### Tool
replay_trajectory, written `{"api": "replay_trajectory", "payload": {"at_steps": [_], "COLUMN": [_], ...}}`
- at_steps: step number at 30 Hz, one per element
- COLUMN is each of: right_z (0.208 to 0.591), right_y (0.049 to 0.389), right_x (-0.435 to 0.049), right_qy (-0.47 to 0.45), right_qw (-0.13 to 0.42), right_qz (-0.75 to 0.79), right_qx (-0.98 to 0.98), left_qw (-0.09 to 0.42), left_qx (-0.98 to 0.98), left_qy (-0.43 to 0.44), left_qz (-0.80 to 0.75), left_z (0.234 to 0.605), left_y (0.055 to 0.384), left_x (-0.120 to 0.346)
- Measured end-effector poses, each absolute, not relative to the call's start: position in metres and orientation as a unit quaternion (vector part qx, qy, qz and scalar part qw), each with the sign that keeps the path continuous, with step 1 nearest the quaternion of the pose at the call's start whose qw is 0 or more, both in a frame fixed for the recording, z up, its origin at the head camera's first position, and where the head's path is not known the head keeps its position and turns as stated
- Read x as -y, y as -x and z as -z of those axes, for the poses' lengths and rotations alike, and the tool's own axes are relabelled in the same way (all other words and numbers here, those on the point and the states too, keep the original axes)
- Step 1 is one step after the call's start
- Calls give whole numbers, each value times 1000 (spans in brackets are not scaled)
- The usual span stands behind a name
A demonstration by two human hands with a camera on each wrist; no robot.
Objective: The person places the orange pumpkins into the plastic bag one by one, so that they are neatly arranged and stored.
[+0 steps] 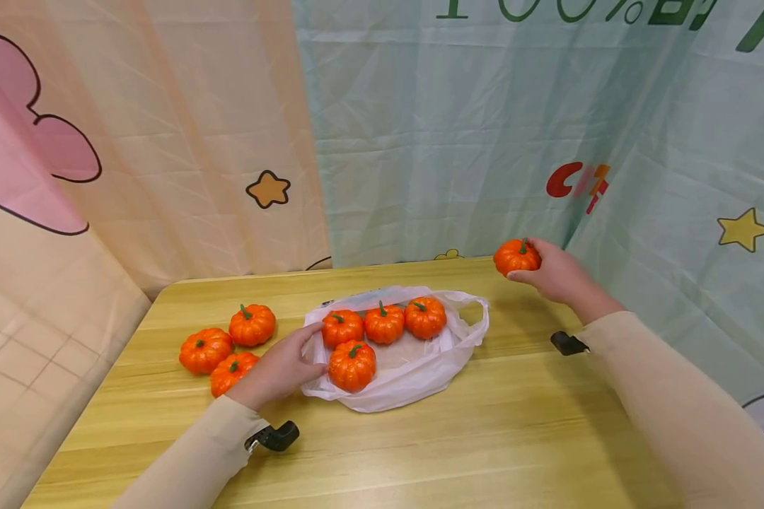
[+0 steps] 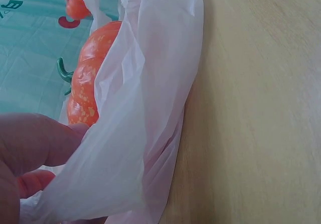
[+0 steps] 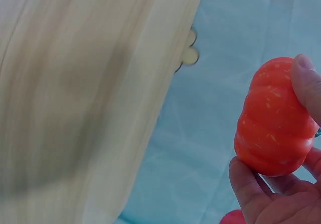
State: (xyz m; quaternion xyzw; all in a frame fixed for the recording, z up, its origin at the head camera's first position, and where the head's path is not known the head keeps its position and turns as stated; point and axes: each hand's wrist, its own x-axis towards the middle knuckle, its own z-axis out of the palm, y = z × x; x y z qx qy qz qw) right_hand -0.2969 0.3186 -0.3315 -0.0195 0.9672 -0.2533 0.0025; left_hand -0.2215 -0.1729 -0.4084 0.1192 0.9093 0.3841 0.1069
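Observation:
My right hand [image 1: 563, 276] grips a small orange pumpkin [image 1: 512, 259] above the table's far right corner. In the right wrist view, thumb and fingers hold that pumpkin [image 3: 273, 118] from opposite sides. My left hand [image 1: 281, 371] is at the left end of a white plastic bag [image 1: 414, 385], which lies with its mouth spread open. The left wrist view shows the thumb and fingers pinching the edge of the bag [image 2: 115, 158]. Several pumpkins sit inside the bag, the nearest pumpkin [image 1: 352, 366] right beside the left thumb.
Three more pumpkins stand together on the table [image 1: 484, 452] left of the bag: one at the back [image 1: 252, 325], one at the left [image 1: 206, 350] and one [image 1: 232, 372] partly behind the left hand. Printed curtains [image 1: 407, 141] hang behind the table's far edge.

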Motion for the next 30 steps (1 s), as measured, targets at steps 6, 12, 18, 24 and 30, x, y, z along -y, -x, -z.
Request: {"api": "replay_trajectory", "payload": {"at_steps": [6,12,18,24,30], "right_z": [323,321,325,331,336], "right_y": [294,291,287,283,279], "right_x": [-287,-257,-231,-210,-196], "right_qy": [57,84,119,142,156], "right_qw": [-9,-17,-20,-14,0], "right_qz": [267,279,284,281,281], "right_qx": [-962,-956,-951,-949,-947], "left_qw": [108,105,105,107,106], "left_qx": [-910,-912,-914,-913,-915], "left_qy": [-120,-125,-125,-118,-117], "left_qz": [-383,-375,-372,-375,-371], "left_z": [408,408,408,410,410], "left_y": [223,223,224,224,223], "left_x": [173,173,173,174,173]}}
